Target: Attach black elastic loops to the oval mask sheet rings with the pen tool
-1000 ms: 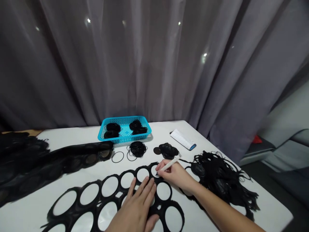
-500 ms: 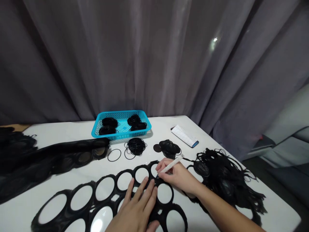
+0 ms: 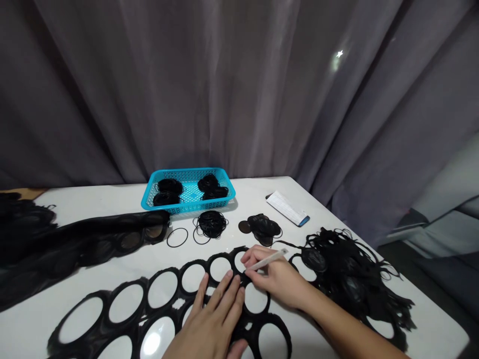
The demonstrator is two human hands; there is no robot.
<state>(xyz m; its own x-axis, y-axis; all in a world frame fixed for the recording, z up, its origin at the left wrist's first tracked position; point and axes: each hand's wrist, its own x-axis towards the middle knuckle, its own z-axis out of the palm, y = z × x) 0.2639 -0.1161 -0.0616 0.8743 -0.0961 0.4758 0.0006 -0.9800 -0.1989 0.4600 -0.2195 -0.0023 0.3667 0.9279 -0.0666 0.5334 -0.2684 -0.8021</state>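
Observation:
A black sheet with rows of large round holes (image 3: 175,305) lies on the white table. My left hand (image 3: 215,319) is laid flat on it, fingers stretched out and slightly spread. Just to the right, my right hand (image 3: 275,276) grips a slim white pen-shaped tool (image 3: 269,259) like a pen. The tool's lower end is at the rim of a hole in the sheet's upper row; its tip is hidden by my fingers.
A blue basket (image 3: 189,207) holds black ring bundles. Before it lie a ring pile (image 3: 211,224), a single ring (image 3: 177,238) and dark discs (image 3: 263,228). Black scraps (image 3: 352,279) heap at right, black sheet material (image 3: 93,239) at left. A white-topped flat item (image 3: 286,207) lies at back right.
The tool in my right hand leans lower, its upper end having dropped slightly. My left hand stays in place on the sheet. The view has shifted a little.

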